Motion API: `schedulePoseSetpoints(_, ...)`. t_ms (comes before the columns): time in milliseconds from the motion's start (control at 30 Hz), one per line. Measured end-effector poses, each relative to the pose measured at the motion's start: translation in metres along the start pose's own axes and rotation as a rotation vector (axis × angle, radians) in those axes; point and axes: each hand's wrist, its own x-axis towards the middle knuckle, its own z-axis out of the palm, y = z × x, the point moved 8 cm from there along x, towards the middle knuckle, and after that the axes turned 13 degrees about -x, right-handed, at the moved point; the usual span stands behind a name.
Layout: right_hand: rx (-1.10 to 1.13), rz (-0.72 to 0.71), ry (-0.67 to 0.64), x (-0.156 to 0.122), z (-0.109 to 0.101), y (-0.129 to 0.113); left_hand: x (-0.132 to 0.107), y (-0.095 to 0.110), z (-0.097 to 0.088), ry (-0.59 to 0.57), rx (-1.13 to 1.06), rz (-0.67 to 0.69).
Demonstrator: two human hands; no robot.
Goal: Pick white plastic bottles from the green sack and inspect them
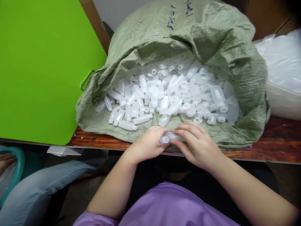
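My left hand is closed round a small translucent plastic tube, its round open neck turned towards me. Against it, my right hand grips another clear plastic piece between thumb and fingers, most of it covered by the fingers. Both hands meet low over the front lip of a green woven sack. Just beyond them, the sack's wide mouth shows a heap of loose whitish tubes, many with flat ends and narrow necks, lying in all directions.
On the left lies a bright green board beside a metal handle. A clear bag of white pieces stands at the right. The wooden table edge runs before me. Lower left are a teal basin and another person's leg.
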Motion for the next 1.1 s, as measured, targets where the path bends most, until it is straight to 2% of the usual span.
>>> schedulePoseSetpoints(133, 0.015, 0.167, -0.069, 0.0, 0.007, 0.001, 0.0, 0.001, -0.001, 0.021, -0.002, -0.013)
schedulePoseSetpoints(233, 0.125, 0.224, -0.121, -0.004, 0.008, 0.011, -0.002, 0.002, -0.001, 0.04, 0.01, -0.026)
schedulePoseSetpoints(300, 0.151, 0.316, -0.093, -0.009, 0.0, 0.032, -0.003, 0.001, 0.0, 0.05, 0.023, -0.045)
schedulePoseSetpoints(367, 0.044, 0.491, -0.072, -0.018, -0.01, 0.065, -0.004, 0.0, 0.0, 0.063, 0.034, -0.06)
schedulePoseSetpoints(433, -0.124, 0.641, -0.132, -0.027, -0.013, 0.093, -0.006, 0.0, 0.001, 0.082, 0.047, -0.064)
schedulePoseSetpoints(467, -0.2, 0.667, -0.186, -0.029, -0.011, 0.101, -0.006, 0.0, 0.001, 0.089, 0.052, -0.064)
schedulePoseSetpoints(567, -0.349, 0.584, -0.267, -0.027, 0.002, 0.103, -0.008, 0.0, 0.003, 0.116, 0.066, -0.072)
schedulePoseSetpoints(667, -0.394, 0.45, -0.198, -0.021, 0.01, 0.087, -0.01, 0.001, 0.005, 0.154, 0.082, -0.053)
schedulePoseSetpoints(733, -0.295, 0.444, -0.093, -0.022, 0.004, 0.078, -0.011, 0.0, 0.007, 0.164, 0.079, -0.04)
schedulePoseSetpoints(833, 0.006, 0.423, 0.017, -0.022, -0.012, 0.062, -0.014, -0.001, 0.01, 0.176, 0.072, -0.021)
schedulePoseSetpoints(900, 0.136, 0.256, -0.044, -0.016, -0.016, 0.037, -0.015, 0.0, 0.011, 0.188, 0.078, 0.013)
schedulePoseSetpoints(1000, 0.087, -0.011, -0.152, -0.009, -0.017, -0.003, -0.018, 0.002, 0.013, 0.205, 0.115, 0.064)
schedulePoseSetpoints(1100, -0.032, -0.088, -0.122, -0.004, -0.017, -0.019, -0.019, 0.003, 0.014, 0.215, 0.165, 0.072)
